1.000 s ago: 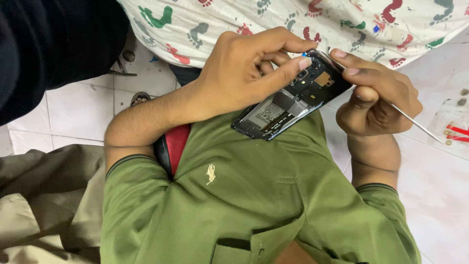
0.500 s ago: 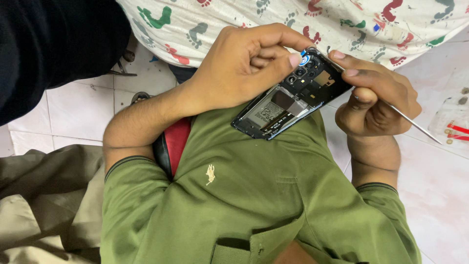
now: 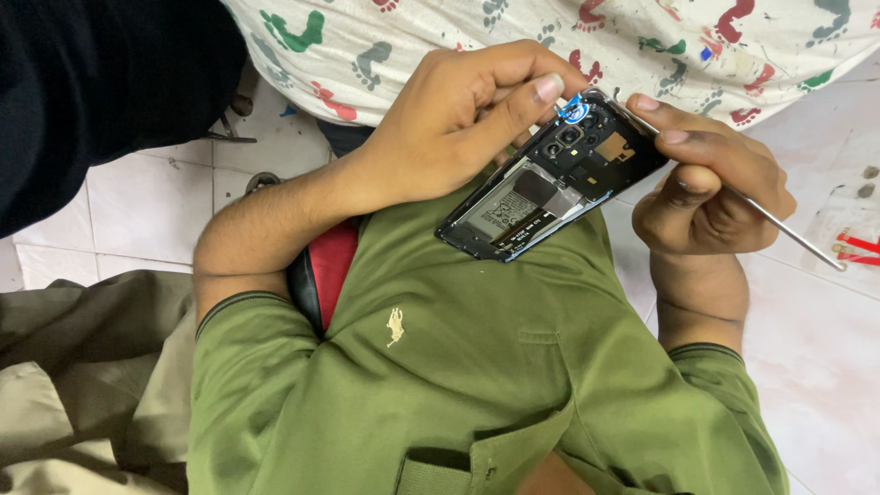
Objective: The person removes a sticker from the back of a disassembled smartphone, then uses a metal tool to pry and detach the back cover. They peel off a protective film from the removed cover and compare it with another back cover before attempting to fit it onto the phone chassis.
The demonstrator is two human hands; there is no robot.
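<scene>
From up here I see the left hand [image 3: 458, 128] curled over the top end of an opened phone [image 3: 559, 179], its back cover off so the battery and camera modules show. The thumb and forefinger are pinched together on a small blue round piece [image 3: 575, 110] right at the phone's upper corner, beside the camera lenses. The right hand [image 3: 710, 188] cradles the other side of the phone — its forefinger lies along the top edge, the remaining fingers folded into a loose fist around a thin metal tool [image 3: 793, 234] whose shaft sticks out toward the white tiled floor [image 3: 807, 367]. The phone sits tilted, held just above the chest of a green polo shirt [image 3: 440, 367], touching both hands. Behind the hands lies a white cloth printed with coloured footprints [image 3: 642, 37]. A red and black object [image 3: 321, 275] is tucked under the left forearm — I cannot tell what it is. Something red [image 3: 857, 247] lies on the floor near the tool's tip.
</scene>
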